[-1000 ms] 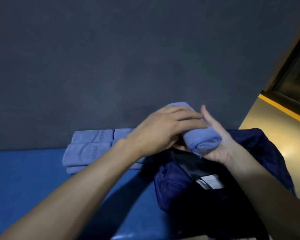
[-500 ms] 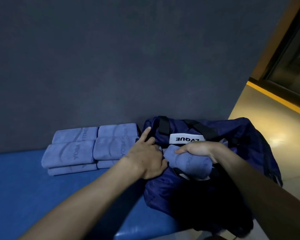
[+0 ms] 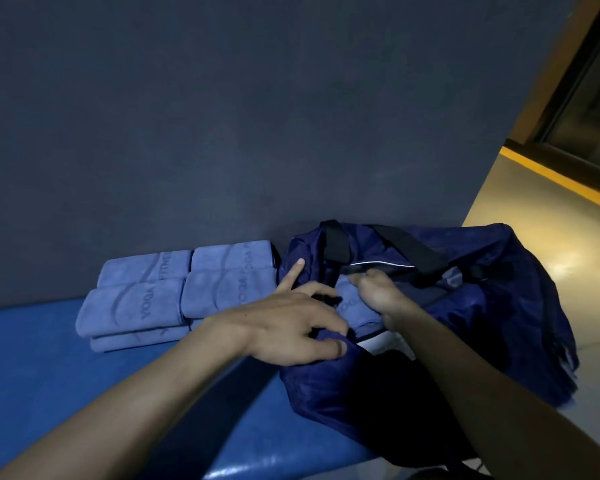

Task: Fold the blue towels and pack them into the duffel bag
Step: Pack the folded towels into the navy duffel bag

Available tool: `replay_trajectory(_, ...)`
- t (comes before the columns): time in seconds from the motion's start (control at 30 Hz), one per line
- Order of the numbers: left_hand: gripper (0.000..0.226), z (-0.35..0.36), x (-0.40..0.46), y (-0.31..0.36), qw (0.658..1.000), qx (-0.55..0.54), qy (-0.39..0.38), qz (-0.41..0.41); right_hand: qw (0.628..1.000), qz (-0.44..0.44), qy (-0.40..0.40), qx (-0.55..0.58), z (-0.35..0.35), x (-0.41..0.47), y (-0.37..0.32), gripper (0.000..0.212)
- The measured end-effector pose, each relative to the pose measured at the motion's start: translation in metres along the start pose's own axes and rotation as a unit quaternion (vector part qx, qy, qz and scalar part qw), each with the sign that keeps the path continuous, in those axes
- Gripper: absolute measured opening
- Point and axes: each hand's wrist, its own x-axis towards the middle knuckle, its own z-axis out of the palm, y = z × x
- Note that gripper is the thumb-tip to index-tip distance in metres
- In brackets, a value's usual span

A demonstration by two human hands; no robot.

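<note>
- Rolled towel [image 3: 352,306] sits in the mouth of the duffel bag [image 3: 482,306], long axis running 12 to 6.
- Right hand [image 3: 378,292] curls round its far end.
- Left hand [image 3: 291,327], at its 9 o'clock, grips the bag rim.
- Folded stack [image 3: 174,292] waits on the bench [image 3: 32,358], nearer the left hand.

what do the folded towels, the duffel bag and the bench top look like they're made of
Folded light-blue towels: soft, matte microfibre or terry, judging by the fuzzy nap and printed lettering. Navy duffel bag: thin woven synthetic, probably nylon, given its crinkly folds and faint sheen; its black straps look like webbing. Blue bench top: smooth padded vinyl, perhaps, with a glossy highlight at its edge.
</note>
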Motion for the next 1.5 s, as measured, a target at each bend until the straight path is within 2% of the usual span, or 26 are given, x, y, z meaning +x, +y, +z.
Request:
replay_trajectory(0.1,0.028,-0.001,-0.005,-0.004,0.997,0.069,0.037,-0.007,0.999,0.001,-0.025,-0.033,-0.003,0.003,-0.004,0.033)
replay_trajectory(0.2,0.045,-0.001,-0.011,-0.008,0.981,0.178,0.040,-0.067,0.986,-0.026,-0.053,-0.158,-0.005,-0.009,-0.005,0.048)
replay_trajectory(0.3,0.052,-0.002,-0.013,-0.005,0.973,0.206,0.026,-0.098,0.971,-0.048,-0.064,-0.225,-0.009,-0.017,-0.003,0.062)
replay_trajectory(0.4,0.055,-0.002,-0.010,-0.001,0.969,0.210,0.007,-0.127,0.961,-0.050,-0.060,-0.267,-0.007,-0.024,0.000,0.063)
replay_trajectory(0.47,0.055,-0.003,-0.007,0.000,0.968,0.208,0.000,-0.139,0.961,-0.053,-0.056,-0.265,-0.004,-0.025,0.002,0.060)
replay_trajectory(0.57,0.056,-0.003,-0.003,-0.001,0.968,0.202,-0.004,-0.146,0.976,-0.066,-0.045,-0.204,0.001,-0.027,0.006,0.057)
replay_trajectory(0.67,0.057,-0.002,-0.003,-0.002,0.969,0.200,-0.007,-0.145,0.978,-0.077,-0.006,-0.192,0.007,-0.027,0.012,0.052)
replay_trajectory(0.8,0.056,-0.002,-0.001,-0.004,0.970,0.197,-0.013,-0.144,0.965,-0.096,0.037,-0.240,0.013,-0.032,0.009,0.051)
replay_trajectory(0.97,0.060,0.008,0.005,-0.010,0.968,0.202,-0.010,-0.147,0.932,-0.084,0.008,-0.351,0.025,-0.032,0.003,0.050)
replay_trajectory(1.17,0.059,0.009,0.005,-0.013,0.970,0.187,-0.013,-0.152,0.967,-0.079,-0.022,-0.243,0.013,-0.036,0.004,0.055)
replay_trajectory(1.27,0.050,0.009,0.005,-0.013,0.973,0.175,-0.004,-0.151,0.944,-0.094,0.016,-0.317,0.025,-0.038,0.010,0.048)
replay_trajectory(1.37,0.067,0.010,0.007,-0.012,0.971,0.188,-0.018,-0.149,0.900,-0.120,0.067,-0.414,0.029,-0.039,0.013,0.048)
replay_trajectory(1.5,0.068,0.009,0.014,-0.011,0.964,0.202,-0.058,-0.165,0.868,-0.216,0.086,-0.438,0.013,-0.039,0.022,0.051)
